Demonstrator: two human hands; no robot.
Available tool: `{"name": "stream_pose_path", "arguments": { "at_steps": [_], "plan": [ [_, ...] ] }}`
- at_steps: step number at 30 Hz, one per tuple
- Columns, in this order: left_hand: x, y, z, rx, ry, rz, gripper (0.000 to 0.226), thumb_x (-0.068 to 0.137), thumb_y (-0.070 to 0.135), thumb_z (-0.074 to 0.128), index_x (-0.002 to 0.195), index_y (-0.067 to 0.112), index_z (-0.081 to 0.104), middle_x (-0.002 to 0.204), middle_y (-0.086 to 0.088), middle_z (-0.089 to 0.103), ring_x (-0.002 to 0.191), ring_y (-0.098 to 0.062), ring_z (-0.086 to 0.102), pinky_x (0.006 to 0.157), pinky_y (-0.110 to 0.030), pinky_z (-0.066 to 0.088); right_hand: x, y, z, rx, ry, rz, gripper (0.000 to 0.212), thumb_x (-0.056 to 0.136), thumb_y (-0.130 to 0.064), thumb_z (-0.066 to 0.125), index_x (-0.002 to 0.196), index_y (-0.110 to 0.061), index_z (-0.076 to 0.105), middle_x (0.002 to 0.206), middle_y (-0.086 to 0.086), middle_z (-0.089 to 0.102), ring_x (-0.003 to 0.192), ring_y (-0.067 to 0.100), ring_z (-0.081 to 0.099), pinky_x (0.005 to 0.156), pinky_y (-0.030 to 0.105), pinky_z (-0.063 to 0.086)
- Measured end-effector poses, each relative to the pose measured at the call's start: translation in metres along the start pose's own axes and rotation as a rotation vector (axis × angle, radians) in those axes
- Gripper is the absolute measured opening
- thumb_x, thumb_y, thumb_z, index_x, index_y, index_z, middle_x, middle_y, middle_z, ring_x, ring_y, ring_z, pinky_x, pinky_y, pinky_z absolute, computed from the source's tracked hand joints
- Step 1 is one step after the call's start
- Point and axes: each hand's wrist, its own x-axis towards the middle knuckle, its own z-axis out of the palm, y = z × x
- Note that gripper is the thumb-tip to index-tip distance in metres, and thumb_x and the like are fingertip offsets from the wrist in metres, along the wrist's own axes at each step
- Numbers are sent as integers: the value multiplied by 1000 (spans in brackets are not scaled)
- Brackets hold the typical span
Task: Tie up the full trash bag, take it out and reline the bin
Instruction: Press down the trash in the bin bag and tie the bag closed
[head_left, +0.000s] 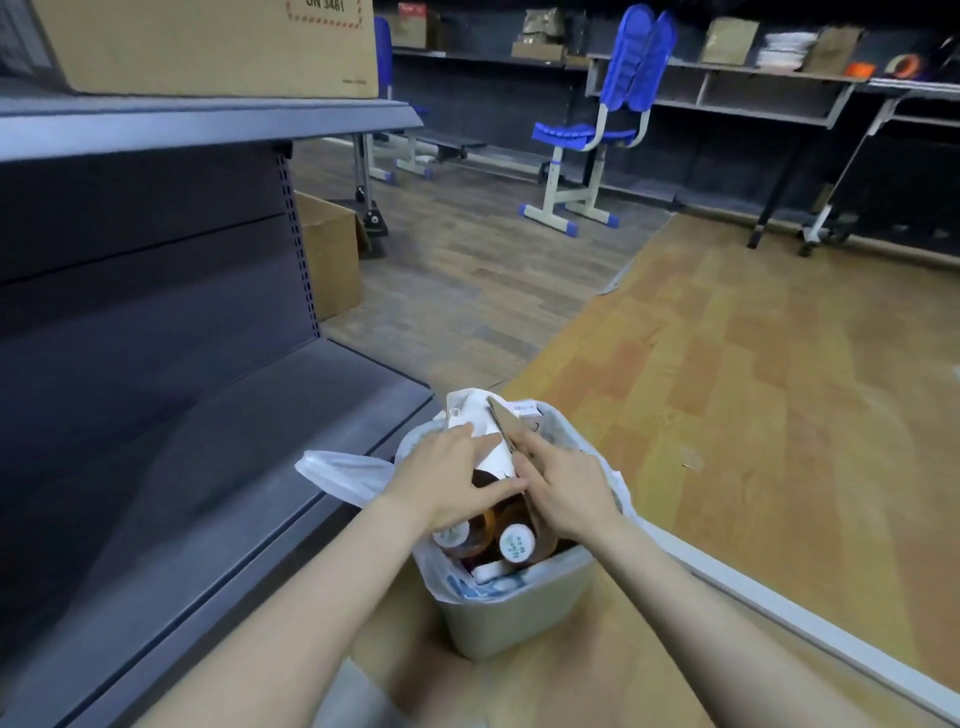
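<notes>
Hands (457, 480) atop full trash bag (337, 470)

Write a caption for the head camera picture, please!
Both hands, left hand and right hand, press trash down in the full bin lined with a white bag.

Cardboard box (208, 47) on top of the grey shelf unit (208, 117), upper left: printed "UN 3481" inside a red dashed frame, top of the characters cut by the picture edge. Small dark print at the box's lower right corner, too small to read. Bottle caps (517, 543) in the bin (519, 618): green marks on white, illegible. White carton (524, 410) at the bin's far rim: small print, unreadable.
</notes>
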Motion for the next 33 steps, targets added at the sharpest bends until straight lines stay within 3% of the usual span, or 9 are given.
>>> {"name": "stream_pose_path", "arguments": {
  "at_steps": [6, 10, 13, 16, 19, 23, 25, 28, 33],
  "plan": [
    [-3, 10, 10, 54, -25, -33, 61, 83, 68, 43, 123, 24, 51, 117, -6, 52, 112, -28, 49, 92, -42, 44, -6, 10, 2, -8, -25, -11, 50, 85, -48, 25, 116, -23, 56, 85, 6, 68, 89, 30, 62, 76, 38, 47],
    [-7, 15, 15, 51, -44, -56, 75, 77, 76, 25, 144, 41, 18, 138, -6, 38, 128, -33, 35, 104, -43, 36, -12, 12, -3, 13, -51, -2, 38, 95, -42, 33, 128, -33, 49, 96, 7, 70, 98, 29, 61, 80, 37, 46],
    [-2, 25, 12, 92, -69, -72, 55, 89, 66, 29, 141, 52, 19, 138, -10, 37, 124, -37, 37, 100, -43, 35, -17, 18, -2, 21, -44, -8, 47, 88, -49, 24, 125, -35, 50, 95, 6, 70, 98, 29, 60, 78, 37, 46],
    [6, 32, 14, 155, -87, -115, 46, 94, 59, 28, 138, 48, 34, 141, -13, 32, 122, -39, 36, 97, -43, 37, -14, 22, -2, 37, -97, 34, 39, 94, -48, 25, 95, -33, 62, 86, 3, 69, 91, 26, 61, 77, 36, 43],
    [5, 39, 20, 222, -124, -125, 45, 96, 54, 25, 137, 44, 38, 146, -15, 26, 124, -42, 31, 100, -45, 34, -21, 47, -7, 446, -38, 297, 35, 92, -41, 44, 64, -27, 61, 70, -1, 59, 71, 16, 53, 71, 33, 39],
    [7, 37, 22, 178, -116, -141, 43, 95, 55, 29, 135, 44, 42, 147, -12, 23, 126, -43, 27, 98, -46, 40, -36, 97, -9, 425, 471, 707, 32, 94, -26, 47, 119, -10, 58, 121, 12, 59, 110, 27, 55, 92, 38, 41],
    [8, 36, 23, 170, -121, -144, 43, 94, 55, 30, 134, 45, 42, 148, -10, 23, 127, -42, 27, 97, -47, 42, -42, 109, -6, 642, 246, 1023, 50, 98, -39, 38, 137, -8, 41, 142, 16, 43, 128, 33, 43, 102, 44, 33],
    [8, 36, 23, 172, -116, -148, 44, 94, 56, 29, 135, 46, 41, 150, -10, 21, 129, -42, 25, 97, -47, 41, -48, 112, 4, 911, -256, 1189, 56, 97, -52, 30, 124, -6, 48, 135, 18, 49, 118, 36, 51, 87, 49, 35],
    [8, 36, 24, 172, -116, -150, 44, 94, 57, 29, 135, 47, 41, 150, -9, 21, 129, -41, 26, 97, -46, 41, -24, 107, 18, 1021, 126, 1014, 44, 92, -39, 53, 122, -7, 56, 111, 12, 61, 97, 29, 57, 76, 36, 47]
  ]
}}
